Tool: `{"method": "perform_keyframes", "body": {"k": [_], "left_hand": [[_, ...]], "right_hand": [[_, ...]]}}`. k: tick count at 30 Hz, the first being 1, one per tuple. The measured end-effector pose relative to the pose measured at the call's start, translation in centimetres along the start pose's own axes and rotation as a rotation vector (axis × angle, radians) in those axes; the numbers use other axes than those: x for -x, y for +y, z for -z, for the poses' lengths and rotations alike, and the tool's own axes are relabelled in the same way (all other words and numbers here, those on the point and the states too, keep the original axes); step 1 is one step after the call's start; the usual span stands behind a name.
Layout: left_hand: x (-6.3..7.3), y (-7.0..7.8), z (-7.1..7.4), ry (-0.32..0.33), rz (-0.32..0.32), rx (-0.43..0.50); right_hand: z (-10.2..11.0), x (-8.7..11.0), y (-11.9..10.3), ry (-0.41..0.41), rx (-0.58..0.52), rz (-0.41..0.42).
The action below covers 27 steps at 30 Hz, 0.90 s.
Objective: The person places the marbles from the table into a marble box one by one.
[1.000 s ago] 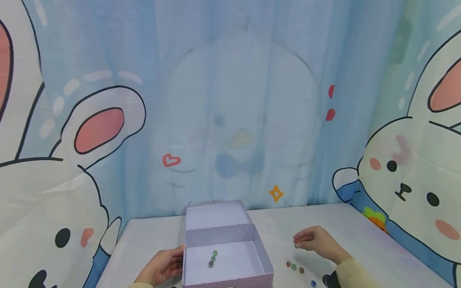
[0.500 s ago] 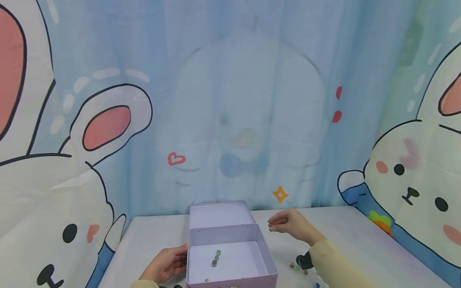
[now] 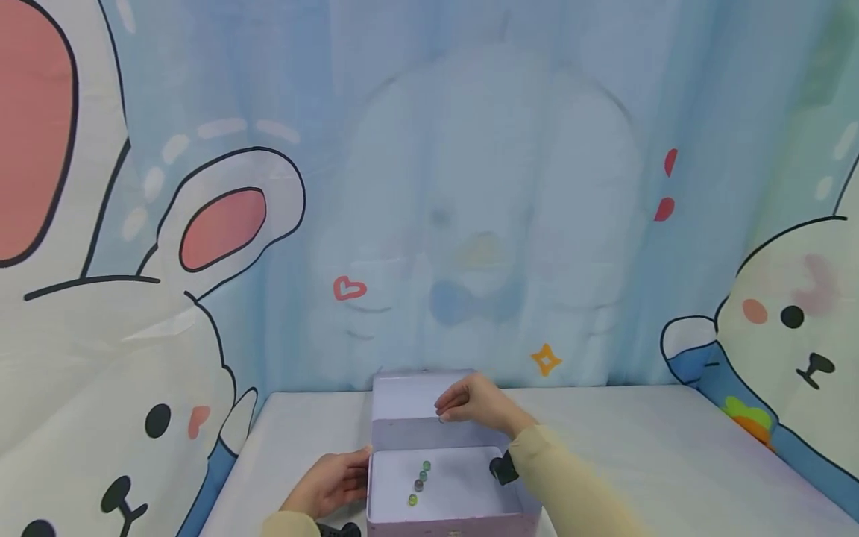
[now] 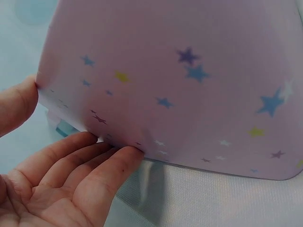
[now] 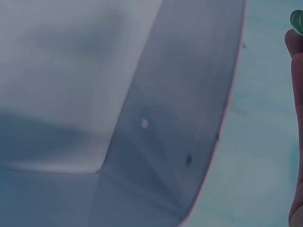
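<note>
An open pale purple box (image 3: 456, 528) stands on the table, its raised lid (image 3: 403, 395) at the back. Inside, several glass marbles (image 3: 419, 485) lie in a loose row on the left part of the floor. My left hand (image 3: 332, 483) holds the box's left side. In the left wrist view its thumb and curled fingers (image 4: 71, 175) meet the edges of the star-printed wall (image 4: 175, 99). Over the back of the box, my right hand (image 3: 479, 403) pinches a green marble (image 5: 297, 20) at its fingertips. The right sleeve crosses the box's right wall and hides part of it.
A white cloth-covered table (image 3: 617, 440) extends to the right of the box. Behind it hangs a light blue curtain (image 3: 403, 328) with cartoon rabbits. Dark wrist-worn cameras (image 3: 503, 468) sit at both cuffs.
My right hand has moved left from over the table to over the box, carrying its marble. A yellow-green marble now shows in the box. The table marbles on the right are out of sight.
</note>
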<state>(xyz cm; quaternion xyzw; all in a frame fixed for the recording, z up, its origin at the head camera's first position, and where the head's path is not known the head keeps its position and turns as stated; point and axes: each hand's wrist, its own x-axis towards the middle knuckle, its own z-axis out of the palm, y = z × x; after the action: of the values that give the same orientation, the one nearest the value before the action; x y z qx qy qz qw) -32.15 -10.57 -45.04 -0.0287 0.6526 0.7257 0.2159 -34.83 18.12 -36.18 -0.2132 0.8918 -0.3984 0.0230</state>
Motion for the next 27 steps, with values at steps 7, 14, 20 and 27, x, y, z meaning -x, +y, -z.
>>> {"method": "perform_keyframes", "body": {"k": [7, 14, 20, 27], "left_hand": [[-0.2, 0.1, -0.3, 0.000, -0.010, -0.010], [0.0, 0.0, -0.1, 0.002, -0.022, -0.008], [0.0, 0.3, -0.3, 0.005, -0.009, -0.012], [0.1, 0.4, -0.1, 0.021, 0.008, -0.010]], "right_hand": [[-5.1, -2.2, -1.1, -0.108, 0.064, -0.029], [-8.4, -3.4, -1.9, -0.246, 0.247, -0.056], [-9.2, -3.8, -1.9, -0.266, 0.333, -0.072], [-9.5, -4.1, -1.8, -0.274, 0.323, -0.088]]}}
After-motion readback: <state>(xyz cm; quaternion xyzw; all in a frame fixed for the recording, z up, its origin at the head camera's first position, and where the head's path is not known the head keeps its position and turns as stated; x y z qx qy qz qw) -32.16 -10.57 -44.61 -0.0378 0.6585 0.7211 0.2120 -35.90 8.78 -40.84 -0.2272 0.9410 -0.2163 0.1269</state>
